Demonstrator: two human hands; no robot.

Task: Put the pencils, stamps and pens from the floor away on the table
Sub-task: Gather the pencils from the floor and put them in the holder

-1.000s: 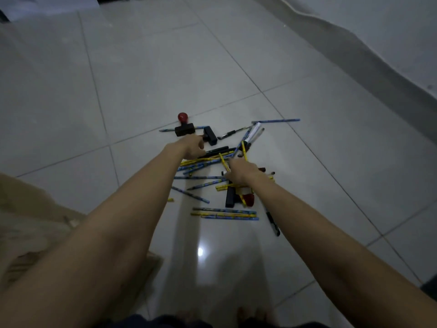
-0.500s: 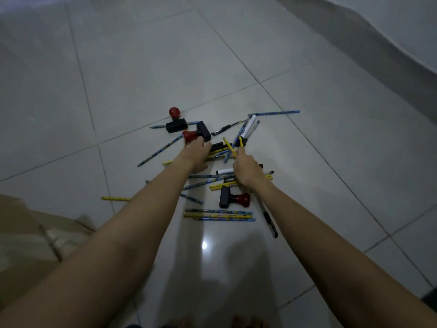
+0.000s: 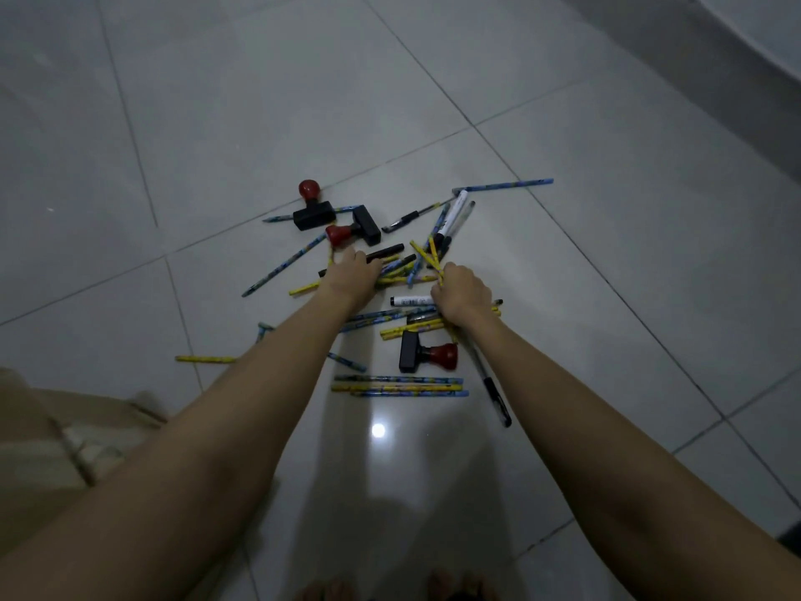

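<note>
A scatter of yellow and blue pencils, pens and markers lies on the pale tiled floor. Three stamps with black bases and red knobs are among them: one upright at the back, one on its side beside it, one on its side nearer me. My right hand is closed around a small bunch of yellow pencils that stick out above the fist. My left hand lies palm down on the pile, fingers over pencils and a black pen; what it grips is hidden.
A grey wall base runs along the far right. A tan cardboard-like object sits at the lower left beside my left arm. My bare toes show at the bottom edge. Open floor tiles surround the pile.
My view has tilted down and closer to the pile. Both hands have slid slightly nearer me over the pencils; the right hand still holds its yellow pencils.
</note>
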